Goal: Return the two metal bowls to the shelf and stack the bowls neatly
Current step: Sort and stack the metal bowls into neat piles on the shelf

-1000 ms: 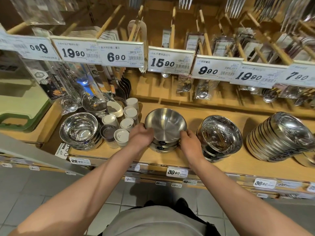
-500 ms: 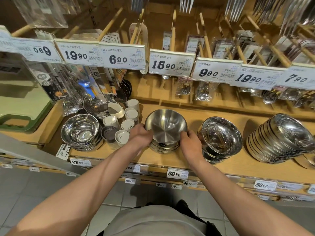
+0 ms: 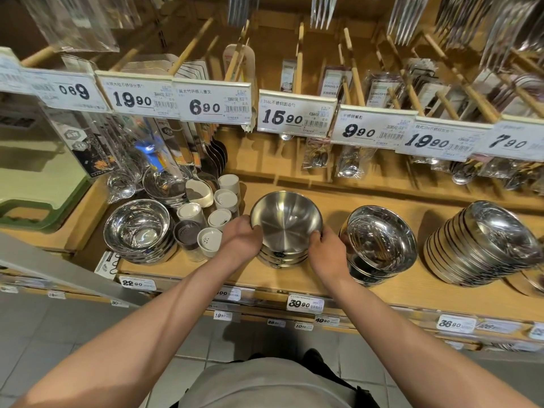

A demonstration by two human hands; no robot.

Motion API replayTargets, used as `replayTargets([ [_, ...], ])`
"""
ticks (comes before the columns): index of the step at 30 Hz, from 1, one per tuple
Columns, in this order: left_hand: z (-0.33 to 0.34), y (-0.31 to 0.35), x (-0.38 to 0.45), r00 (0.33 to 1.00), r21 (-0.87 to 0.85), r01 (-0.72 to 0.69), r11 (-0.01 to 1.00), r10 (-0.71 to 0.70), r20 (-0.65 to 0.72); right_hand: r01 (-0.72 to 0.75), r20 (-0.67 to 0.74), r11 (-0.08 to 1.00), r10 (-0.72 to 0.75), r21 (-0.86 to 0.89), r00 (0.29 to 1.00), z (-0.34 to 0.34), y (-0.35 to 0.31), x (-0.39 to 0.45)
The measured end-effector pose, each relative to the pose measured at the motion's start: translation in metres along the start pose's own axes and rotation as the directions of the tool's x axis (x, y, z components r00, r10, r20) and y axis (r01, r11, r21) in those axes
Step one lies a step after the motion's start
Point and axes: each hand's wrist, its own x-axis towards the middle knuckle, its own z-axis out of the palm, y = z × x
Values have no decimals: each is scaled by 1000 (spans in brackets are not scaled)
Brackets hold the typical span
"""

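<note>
Head view: looks down on a wooden shelf (image 3: pixel 382 295) of steel ware; its right end is cut off by the frame edge.
Price tags: a row of tags (image 3: pixel 296 113) hangs across the packs behind, hiding their upper parts; small print is unreadable.
Right stack: plates (image 3: pixel 482 245) lean on edge; how many cannot be told.
Metal bowls: the top bowl (image 3: pixel 287 220) sits tilted on its stack (image 3: pixel 282 257) at mid-shelf; the bowls below show only as rims.
Neighbour bowls: one pile (image 3: pixel 379 240) just right, another (image 3: pixel 138 228) to the left.
Left hand: left hand (image 3: pixel 241 238) curls round the top bowl's left rim; fingertips hidden.
Right hand: right hand (image 3: pixel 328 251) grips the right rim, fingers hidden behind it.
Shakers: small jars (image 3: pixel 209 241) just beside the left hand.
</note>
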Motion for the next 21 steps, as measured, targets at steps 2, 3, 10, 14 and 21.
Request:
replayTargets([
  [2, 0, -1, 1, 1000, 21, -9, 1000, 10, -7, 3, -3, 1000, -3, -11, 1000, 0, -1, 1],
  [3, 1, 0, 2, 1000, 26, -9, 1000, 10, -10, -1, -2, 1000, 1, -11, 1000, 0, -1, 1],
  [10, -1, 2, 3, 1000, 25, 10, 1000, -10, -1, -18, 25, 1000, 18, -12, 1000, -2, -2, 3],
  [14, -2, 2, 2, 1000, 9, 3, 1000, -3, 0, -34, 31, 999, 34, -6, 999, -2, -4, 3],
  [21, -5, -1, -1, 999, -38, -26, 999, 26, 18, -59, 56, 998, 59, 7, 997, -6, -8, 0],
])
